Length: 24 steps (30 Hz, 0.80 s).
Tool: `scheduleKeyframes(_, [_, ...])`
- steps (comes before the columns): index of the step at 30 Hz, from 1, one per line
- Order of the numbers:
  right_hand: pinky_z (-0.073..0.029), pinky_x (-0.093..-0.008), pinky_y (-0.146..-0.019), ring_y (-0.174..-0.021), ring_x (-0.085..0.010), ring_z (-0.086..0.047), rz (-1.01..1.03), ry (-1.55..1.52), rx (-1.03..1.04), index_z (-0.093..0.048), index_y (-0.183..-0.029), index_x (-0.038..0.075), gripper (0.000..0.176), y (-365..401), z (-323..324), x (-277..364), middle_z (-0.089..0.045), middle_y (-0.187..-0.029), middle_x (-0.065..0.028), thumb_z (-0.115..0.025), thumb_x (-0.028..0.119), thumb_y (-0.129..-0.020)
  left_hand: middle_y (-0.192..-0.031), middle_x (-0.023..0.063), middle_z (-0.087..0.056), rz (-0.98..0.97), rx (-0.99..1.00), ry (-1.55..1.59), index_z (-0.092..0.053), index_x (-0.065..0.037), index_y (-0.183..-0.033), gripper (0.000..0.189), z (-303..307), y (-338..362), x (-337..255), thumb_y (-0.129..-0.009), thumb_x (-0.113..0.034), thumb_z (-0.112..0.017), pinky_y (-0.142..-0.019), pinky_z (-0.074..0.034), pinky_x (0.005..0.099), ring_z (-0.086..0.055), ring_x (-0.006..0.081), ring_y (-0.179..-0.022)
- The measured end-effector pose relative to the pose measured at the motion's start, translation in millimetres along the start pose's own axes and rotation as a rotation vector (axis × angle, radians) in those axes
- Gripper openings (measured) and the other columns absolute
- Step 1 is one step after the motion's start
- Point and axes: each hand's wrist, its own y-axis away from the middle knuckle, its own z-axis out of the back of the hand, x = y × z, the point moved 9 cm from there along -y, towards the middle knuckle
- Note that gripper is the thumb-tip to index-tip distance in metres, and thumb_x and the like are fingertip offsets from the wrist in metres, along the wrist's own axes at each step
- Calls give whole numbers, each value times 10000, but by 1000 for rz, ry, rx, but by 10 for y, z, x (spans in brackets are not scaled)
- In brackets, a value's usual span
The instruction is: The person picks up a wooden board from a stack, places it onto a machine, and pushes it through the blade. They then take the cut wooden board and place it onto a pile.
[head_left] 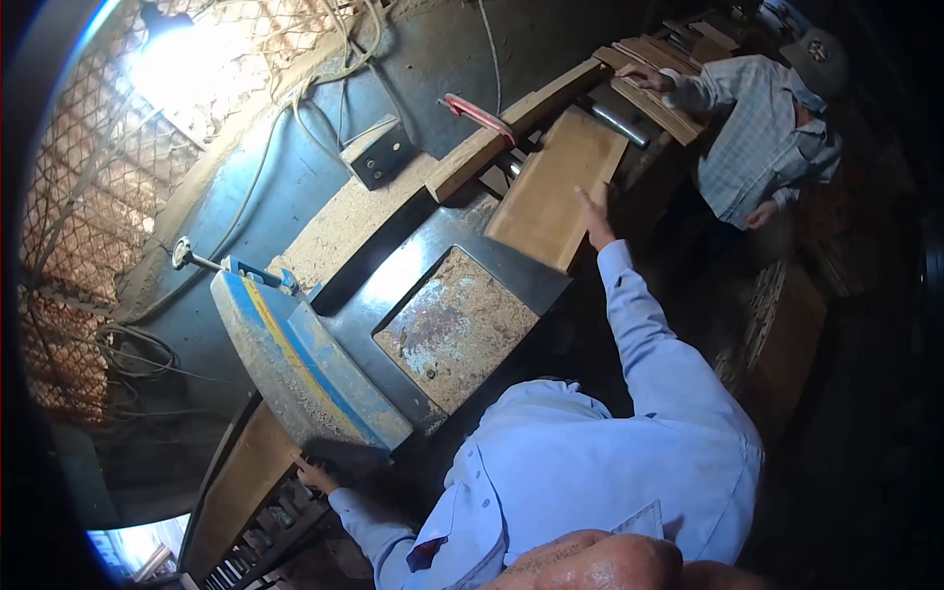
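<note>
Through the feed I see my right hand (597, 218) spread at the upper board's (554, 187) near edge, by the machine (315, 359); my left (317, 476) is at the lower board's (241, 482) edge, grip unclear. Both look stiff, fairly heavy, perhaps dust-slick; I'd hold the long edges.

Two wooden boards, lying flat. The upper board (560, 187), tan, broad and rectangular, has its near end against a dark metal plate (531, 277). The lower board (241, 482), brown and long, lies alongside metal rollers (283, 516), its inner end at a blue-and-grey hood (320, 379).
</note>
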Motion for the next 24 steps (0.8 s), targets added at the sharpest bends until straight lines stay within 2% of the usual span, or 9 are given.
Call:
scheduleKeyframes(2, [-364,-401,-1090,-1312,-333,-463,460,576,229,-525,-1308,-31,542,465,-359,248,-506,-1381,-246,-705,236,-872,-860,178,-644,21,105,88,-621,86,-1027,619,-92,-130,112,-908,-521,-650,-485,-503,346,-611,240,-628])
scheduleKeyframes(5, [-339,-428,-1125,-1339,-356,-442,529,852,483,-594,-1243,11,444,1573,-796,386,-506,-1403,-204,-690,255,-885,-950,203,-661,135,105,274,-597,91,-1142,516,53,-246,243,-904,-359,-688,-582,-540,375,-641,262,-733])
scheduleKeyframes(7, [-336,-434,-1131,-1343,-358,-438,473,754,682,-580,-1261,13,473,1906,-882,-2,-508,-1407,-186,-680,288,-890,-1036,225,-659,-376,131,-428,-552,85,-1238,399,38,-165,-154,-894,-113,-596,-725,-568,383,-652,279,-856])
scheduleKeyframes(10, [-332,-441,-1138,-1347,-356,-437,681,908,612,-563,-1286,18,518,2022,-902,-90,-504,-1414,-182,-671,337,-893,-1093,238,-661,-695,333,-548,-514,50,-1330,500,-170,-450,-96,-834,40,-452,-828,-563,378,-657,285,-893])
scheduleKeyframes(13, [-325,-456,-1144,-1351,-358,-432,737,971,560,-543,-1309,9,565,2062,-960,-105,-497,-1421,-184,-666,373,-894,-1213,221,-645,-484,308,-899,-480,-9,-1403,509,-186,-483,34,-897,16,-428,-888,-550,391,-661,316,-1014])
scheduleKeyframes(16, [-317,-467,-1146,-1341,-364,-441,706,936,555,-538,-1314,-1,599,2056,-996,-116,-498,-1417,-200,-673,397,-888,-1277,148,-631,-1082,259,-1797,-532,-61,-1347,398,-529,-250,173,-1003,-216,-404,-885,-549,397,-625,332,-1136])
scheduleKeyframes(18, [-317,-467,-1145,-1335,-366,-448,709,938,564,-537,-1316,-2,609,2073,-1018,-124,-500,-1414,-205,-674,408,-888,-1092,135,-693,-751,159,-1279,-634,-89,-1162,297,-348,-334,244,-971,-272,-501,-736,-577,426,-693,355,-941])
scheduleKeyframes(19, [-318,-468,-1145,-1333,-366,-451,718,940,567,-537,-1317,-1,609,2069,-1030,-113,-501,-1413,-206,-673,411,-889,-1032,163,-696,-729,179,-1432,-622,-67,-1157,313,-547,15,35,-970,-287,-499,-709,-577,428,-694,388,-818])
scheduleKeyframes(24, [-283,-461,-1163,-1377,-352,-399,686,979,642,-508,-1345,-4,612,2121,-1098,-173,-473,-1443,-201,-653,402,-911,-1005,155,-696,-484,293,-1207,-610,-57,-1151,314,-476,236,79,-970,-291,-505,-689,-573,433,-690,382,-789])
